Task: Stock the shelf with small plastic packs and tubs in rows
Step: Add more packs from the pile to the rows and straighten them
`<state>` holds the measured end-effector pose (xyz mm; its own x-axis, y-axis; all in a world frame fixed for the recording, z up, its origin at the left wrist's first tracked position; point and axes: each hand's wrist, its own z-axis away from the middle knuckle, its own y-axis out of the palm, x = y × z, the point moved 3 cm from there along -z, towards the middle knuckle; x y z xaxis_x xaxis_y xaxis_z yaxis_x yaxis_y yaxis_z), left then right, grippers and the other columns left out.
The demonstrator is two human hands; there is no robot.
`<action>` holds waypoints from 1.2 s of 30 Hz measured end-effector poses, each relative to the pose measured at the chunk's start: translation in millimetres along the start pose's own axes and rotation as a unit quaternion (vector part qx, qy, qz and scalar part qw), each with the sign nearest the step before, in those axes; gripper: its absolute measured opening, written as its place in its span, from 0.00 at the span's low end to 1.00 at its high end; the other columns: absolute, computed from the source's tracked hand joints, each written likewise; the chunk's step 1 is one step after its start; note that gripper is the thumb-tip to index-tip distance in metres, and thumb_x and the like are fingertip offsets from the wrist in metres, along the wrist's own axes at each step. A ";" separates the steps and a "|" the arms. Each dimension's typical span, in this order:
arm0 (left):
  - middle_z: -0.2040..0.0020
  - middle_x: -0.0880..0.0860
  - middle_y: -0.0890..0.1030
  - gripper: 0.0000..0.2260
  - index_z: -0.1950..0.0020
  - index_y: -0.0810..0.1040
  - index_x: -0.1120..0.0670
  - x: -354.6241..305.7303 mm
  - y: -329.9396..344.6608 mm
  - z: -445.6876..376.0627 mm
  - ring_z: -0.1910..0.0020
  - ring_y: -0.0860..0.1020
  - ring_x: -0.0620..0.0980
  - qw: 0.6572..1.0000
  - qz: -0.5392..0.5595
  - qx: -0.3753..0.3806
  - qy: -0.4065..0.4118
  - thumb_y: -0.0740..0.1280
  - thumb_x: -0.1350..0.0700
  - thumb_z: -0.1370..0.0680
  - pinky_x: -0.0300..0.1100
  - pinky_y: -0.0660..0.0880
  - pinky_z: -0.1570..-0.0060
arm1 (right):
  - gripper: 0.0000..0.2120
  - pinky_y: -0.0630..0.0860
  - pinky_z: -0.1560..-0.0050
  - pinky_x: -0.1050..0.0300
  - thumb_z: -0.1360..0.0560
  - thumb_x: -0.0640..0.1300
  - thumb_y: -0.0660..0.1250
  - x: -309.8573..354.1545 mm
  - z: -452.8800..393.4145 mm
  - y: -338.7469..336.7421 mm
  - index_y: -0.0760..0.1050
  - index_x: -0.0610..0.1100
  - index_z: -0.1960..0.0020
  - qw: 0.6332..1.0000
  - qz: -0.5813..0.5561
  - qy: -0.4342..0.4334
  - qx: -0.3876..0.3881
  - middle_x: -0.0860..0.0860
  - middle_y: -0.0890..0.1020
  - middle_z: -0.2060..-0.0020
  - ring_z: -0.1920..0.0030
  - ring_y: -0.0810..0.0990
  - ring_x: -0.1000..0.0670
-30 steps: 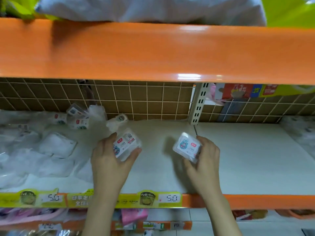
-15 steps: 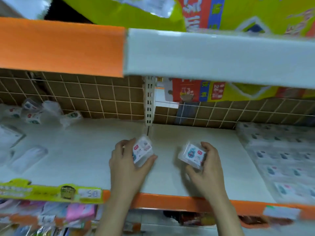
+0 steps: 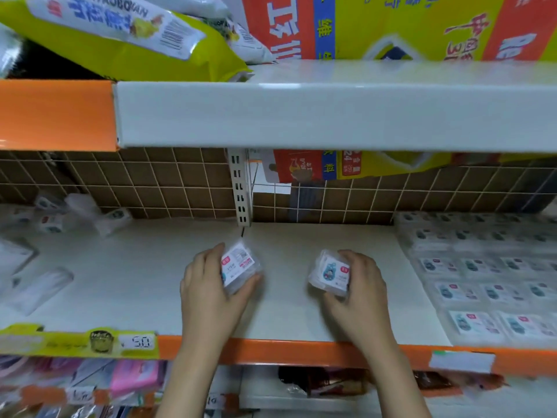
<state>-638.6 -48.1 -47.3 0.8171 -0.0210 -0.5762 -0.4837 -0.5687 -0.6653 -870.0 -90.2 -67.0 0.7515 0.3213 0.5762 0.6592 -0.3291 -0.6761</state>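
Observation:
Both hands reach over the white shelf. My left hand grips a small clear plastic pack with a red and white label, tilted up off the shelf. A second clear pack with a blue cartoon label sits in the grip of my right hand, just above the shelf surface. Flat rows of the same packs cover the shelf's right end, a short gap right of my right hand. A loose heap of packs lies at the far left.
An upper shelf overhangs closely, loaded with yellow bags and a large red and yellow carton. A slotted upright stands at the back against brown tiles. The orange front lip carries price labels. Goods fill the shelf below.
The view and both hands have shifted right along the shelf, each still holding its pack. The rows of packs at the right have come into view; the left heap slid towards the edge.

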 end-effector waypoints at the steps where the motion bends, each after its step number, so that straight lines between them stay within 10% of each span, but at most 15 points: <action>1: 0.44 0.58 0.76 0.35 0.36 0.73 0.59 0.8 -0.9 0.3 0.46 0.74 0.58 1.000 -0.003 -0.002 -0.002 0.64 0.36 0.33 0.49 0.70 0.48 | 0.29 0.68 0.44 0.51 0.38 0.47 0.71 0.7 -0.4 0.9 0.71 0.44 0.38 1.000 0.004 -0.002 -0.002 0.47 0.76 0.44 0.44 0.73 0.45; 36: 0.41 0.54 0.78 0.38 0.34 0.73 0.57 -231.9 159.7 104.5 0.42 0.73 0.55 0.995 -0.021 0.094 0.036 0.62 0.32 0.34 0.48 0.70 0.46 | 0.32 0.64 0.35 0.50 0.40 0.32 0.73 -242.4 32.1 -191.4 0.69 0.38 0.37 0.997 -0.020 0.071 -0.032 0.44 0.73 0.41 0.38 0.66 0.47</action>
<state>-938.2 -48.1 -69.6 0.8551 -0.0631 -0.5146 -0.4928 -0.4069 -0.7691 -1179.2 -76.6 -92.0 0.7180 0.2075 0.6644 0.6856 -0.3753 -0.6237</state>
